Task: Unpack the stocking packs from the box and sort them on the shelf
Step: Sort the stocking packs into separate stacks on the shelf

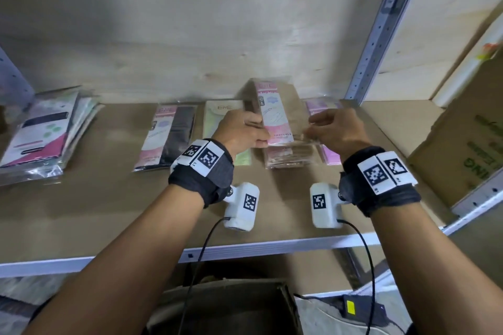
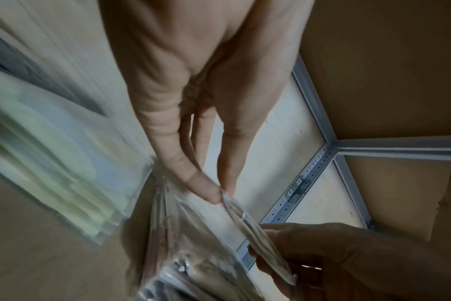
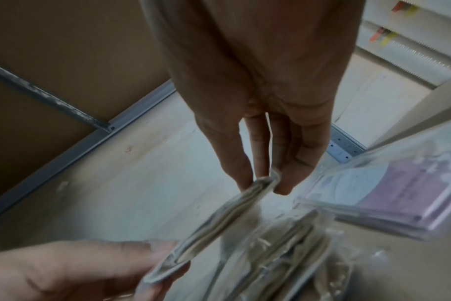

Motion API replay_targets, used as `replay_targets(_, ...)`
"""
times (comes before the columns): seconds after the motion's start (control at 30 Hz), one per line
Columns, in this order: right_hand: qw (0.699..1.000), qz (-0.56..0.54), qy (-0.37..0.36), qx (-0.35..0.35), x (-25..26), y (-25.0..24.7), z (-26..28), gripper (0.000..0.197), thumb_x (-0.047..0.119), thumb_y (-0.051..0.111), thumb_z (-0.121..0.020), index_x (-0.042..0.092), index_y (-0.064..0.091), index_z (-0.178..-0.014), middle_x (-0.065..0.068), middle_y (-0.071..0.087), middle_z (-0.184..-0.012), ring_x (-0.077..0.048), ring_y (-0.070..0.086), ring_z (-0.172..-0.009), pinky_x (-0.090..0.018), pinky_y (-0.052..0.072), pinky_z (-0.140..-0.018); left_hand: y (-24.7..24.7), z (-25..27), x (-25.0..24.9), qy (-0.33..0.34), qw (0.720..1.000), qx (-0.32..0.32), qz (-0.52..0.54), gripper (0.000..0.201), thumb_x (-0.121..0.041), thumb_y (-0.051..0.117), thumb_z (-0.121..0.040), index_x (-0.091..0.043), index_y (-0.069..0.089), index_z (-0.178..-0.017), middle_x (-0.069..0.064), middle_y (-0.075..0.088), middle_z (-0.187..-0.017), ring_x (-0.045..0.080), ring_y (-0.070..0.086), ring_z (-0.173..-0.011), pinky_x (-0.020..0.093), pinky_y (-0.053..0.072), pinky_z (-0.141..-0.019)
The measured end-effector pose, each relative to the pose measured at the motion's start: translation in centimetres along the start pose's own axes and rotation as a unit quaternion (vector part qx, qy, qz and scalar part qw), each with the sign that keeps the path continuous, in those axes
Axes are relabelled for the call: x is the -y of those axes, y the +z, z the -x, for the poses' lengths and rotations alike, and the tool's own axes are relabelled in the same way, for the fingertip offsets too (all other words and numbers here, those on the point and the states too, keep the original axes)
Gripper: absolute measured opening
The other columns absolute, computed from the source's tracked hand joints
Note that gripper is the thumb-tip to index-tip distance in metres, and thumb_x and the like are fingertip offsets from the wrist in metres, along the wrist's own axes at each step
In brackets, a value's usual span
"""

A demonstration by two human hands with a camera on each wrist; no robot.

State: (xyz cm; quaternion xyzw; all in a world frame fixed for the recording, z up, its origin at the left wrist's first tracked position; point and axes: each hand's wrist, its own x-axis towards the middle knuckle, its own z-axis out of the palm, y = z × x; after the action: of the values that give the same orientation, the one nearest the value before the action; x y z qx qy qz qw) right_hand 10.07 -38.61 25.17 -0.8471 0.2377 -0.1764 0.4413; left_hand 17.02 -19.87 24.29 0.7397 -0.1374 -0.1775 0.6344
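A stocking pack with a pink label and beige stockings is held tilted above a stack of like beige packs on the shelf. My left hand pinches its left edge, and my right hand pinches its right edge. The left wrist view shows the thumb and fingers of my left hand closed on the pack's rim. My right hand pinches the other end of the pack in the right wrist view.
On the shelf board lie a black pack, a green pack, purple packs and a mixed pile at far left. A cardboard box stands at right beyond the upright post. Another box sits below.
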Motion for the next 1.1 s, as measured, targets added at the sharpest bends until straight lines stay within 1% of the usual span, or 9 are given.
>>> replay_targets(0.1,0.999,0.03,0.023,0.033,-0.4,0.2,0.0,0.032,0.011,0.084,-0.073,0.01,0.075,-0.104,-0.006,0.073,-0.102,-0.017,0.067,-0.096,-0.022,0.047,-0.079,0.3,-0.4,0.3,-0.034,0.999,-0.004,-0.01,0.042,0.018,0.072,-0.078,0.014,0.061,-0.119,0.018,0.066,-0.1,0.02,0.069,-0.074,0.023,0.062,-0.061)
replay_targets(0.27,0.997,0.05,0.023,0.046,-0.6,0.3,0.1,0.033,0.01,0.083,-0.073,0.008,0.074,-0.105,-0.01,0.072,-0.109,-0.022,0.066,-0.106,-0.028,0.05,-0.095,0.6,-0.6,0.7,-0.061,0.997,0.004,-0.056,0.02,0.014,0.075,-0.077,-0.003,0.065,-0.083,0.02,0.067,-0.108,0.025,0.072,-0.077,0.036,0.062,-0.08)
replay_targets(0.4,0.997,0.053,0.023,0.048,-0.8,0.3,0.1,0.035,0.011,0.083,-0.075,0.007,0.074,-0.108,-0.009,0.071,-0.11,-0.022,0.065,-0.106,-0.025,0.048,-0.09,0.6,-0.9,0.8,-0.063,0.996,0.002,-0.063,0.041,0.012,0.077,-0.077,0.011,0.063,-0.115,0.023,0.065,-0.119,0.031,0.073,-0.087,0.039,0.061,-0.082)
replay_targets(0.67,0.996,0.067,0.027,0.043,-0.9,0.4,0.0,0.036,0.015,0.083,-0.075,0.01,0.073,-0.109,-0.007,0.071,-0.11,-0.02,0.064,-0.104,-0.025,0.046,-0.084,0.3,-0.7,0.5,-0.051,0.995,0.009,-0.088,0.048,0.003,0.081,-0.078,0.007,0.063,-0.122,0.019,0.069,-0.118,0.029,0.075,-0.09,0.039,0.062,-0.084)
replay_targets(0.77,0.997,0.078,0.009,0.017,-0.3,0.5,0.0,0.034,0.02,0.081,-0.078,0.014,0.071,-0.11,-0.003,0.071,-0.105,-0.017,0.065,-0.097,-0.023,0.044,-0.08,-0.7,-0.5,0.1,-0.024,0.993,-0.022,-0.114,0.039,-0.011,0.085,-0.078,-0.007,0.068,-0.112,0.014,0.074,-0.104,0.024,0.076,-0.083,0.034,0.062,-0.081)
replay_targets(0.87,0.995,0.065,-0.063,-0.029,0.9,0.8,0.6,0.023,0.02,0.076,-0.082,0.017,0.072,-0.105,0.0,0.071,-0.098,-0.014,0.067,-0.091,-0.021,0.048,-0.078,-3.0,-0.1,-0.4,-0.002,0.994,-0.069,-0.084,0.041,-0.016,0.083,-0.08,-0.004,0.068,-0.116,0.013,0.073,-0.095,0.022,0.073,-0.073,0.032,0.062,-0.078)
replay_targets(0.93,0.993,0.03,-0.105,-0.039,1.9,1.4,1.2,0.016,0.019,0.074,-0.083,0.017,0.073,-0.1,0.003,0.072,-0.091,-0.012,0.068,-0.086,-0.019,0.051,-0.074,-5.2,0.5,-0.8,0.015,0.992,-0.105,-0.07,0.024,-0.013,0.081,-0.082,-0.009,0.074,-0.104,0.01,0.073,-0.087,0.018,0.068,-0.064,0.028,0.061,-0.071)
replay_targets(1.0,0.993,-0.019,-0.118,-0.008,3.0,2.4,1.8,0.011,0.016,0.072,-0.084,0.016,0.074,-0.095,0.0,0.073,-0.086,-0.012,0.068,-0.079,-0.023,0.053,-0.072,-7.8,1.4,-0.8,0.03,0.989,-0.128,-0.068,0.007,-0.011,0.077,-0.085,-0.017,0.075,-0.088,0.007,0.073,-0.083,0.015,0.065,-0.06,0.024,0.06,-0.061)
replay_targets(1.1,0.988,-0.077,-0.114,0.077,4.4,4.7,3.2,0.009,0.006,0.069,-0.084,0.013,0.072,-0.089,-0.008,0.073,-0.078,-0.016,0.066,-0.067,-0.025,0.051,-0.063,-12.4,2.9,-0.4,0.038,0.984,-0.16,-0.074,0.01,-0.009,0.073,-0.087,-0.019,0.074,-0.083,0.003,0.073,-0.076,0.008,0.066,-0.056,0.016,0.052,-0.054)
